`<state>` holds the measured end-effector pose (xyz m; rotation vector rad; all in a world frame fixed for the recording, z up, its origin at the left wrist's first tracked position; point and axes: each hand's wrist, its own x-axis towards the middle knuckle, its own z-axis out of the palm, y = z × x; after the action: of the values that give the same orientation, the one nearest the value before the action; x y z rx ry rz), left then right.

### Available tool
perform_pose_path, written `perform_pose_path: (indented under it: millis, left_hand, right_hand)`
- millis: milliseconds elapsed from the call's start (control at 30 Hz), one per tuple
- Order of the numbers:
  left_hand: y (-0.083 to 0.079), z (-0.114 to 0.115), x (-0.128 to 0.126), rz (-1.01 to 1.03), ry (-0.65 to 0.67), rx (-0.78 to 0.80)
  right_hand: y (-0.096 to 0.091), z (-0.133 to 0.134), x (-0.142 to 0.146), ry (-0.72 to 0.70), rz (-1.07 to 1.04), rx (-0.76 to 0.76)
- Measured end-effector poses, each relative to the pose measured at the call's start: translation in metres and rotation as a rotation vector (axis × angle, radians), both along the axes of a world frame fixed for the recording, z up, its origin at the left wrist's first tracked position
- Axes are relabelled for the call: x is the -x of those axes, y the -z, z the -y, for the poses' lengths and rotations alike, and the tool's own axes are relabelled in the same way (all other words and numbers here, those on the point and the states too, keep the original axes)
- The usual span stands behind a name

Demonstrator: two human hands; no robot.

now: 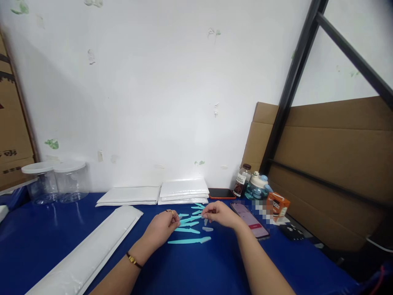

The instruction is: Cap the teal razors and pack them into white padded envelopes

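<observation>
Several thin turquoise plastic sticks (188, 241) lie on the blue table cover (46, 241), some with clear caps on one end. My left hand (162, 227) and my right hand (219, 214) are both pinched on one turquoise stick (190, 219) held between them, left at its bare end, right at its capped end. A loose clear cap (208, 229) lies just below my right hand. A ring and a gold bracelet are on my left hand and wrist.
Long white padded bag (92, 250) at left. Stacks of white bags (183, 190) against the wall. Two clear lidded jars (58, 180) far left. A phone (250, 219), a second phone (221, 193), a bottle (242, 179), a water jug (257, 186), an orange box (278, 205) and cardboard at right.
</observation>
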<state>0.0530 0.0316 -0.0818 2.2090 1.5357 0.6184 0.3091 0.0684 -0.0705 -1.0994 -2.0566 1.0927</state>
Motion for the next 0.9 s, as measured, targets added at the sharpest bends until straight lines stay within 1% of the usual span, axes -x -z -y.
perform_pose_path:
  millis: [167,333,500,633,700,833,900]
  left_hand:
    - [-0.003,0.001,0.0,-0.005,-0.007,0.013]
    - [-0.003,0.001,0.0,0.001,0.003,0.007]
    - [-0.012,0.008,-0.004,-0.015,0.044,0.031]
    - [-0.016,0.014,-0.007,-0.072,0.116,0.105]
    - [-0.014,0.014,-0.007,-0.103,0.128,0.114]
    - [-0.011,0.012,-0.005,-0.217,0.075,-0.031]
    - [-0.011,0.011,-0.004,-0.28,0.048,-0.06]
  right_hand:
    - [0.0,-0.001,-0.004,0.037,-0.029,-0.002]
    - [-0.003,0.003,0.002,-0.009,-0.019,0.002]
    - [-0.002,0.01,0.013,-0.036,0.012,0.006]
    - [-0.002,0.013,0.015,-0.095,0.116,0.023]
    - [-0.003,0.012,0.01,-0.087,0.174,-0.002]
    - [-0.003,0.008,-0.003,0.015,0.351,-0.132]
    - [-0.001,0.006,-0.007,0.039,0.455,-0.126]
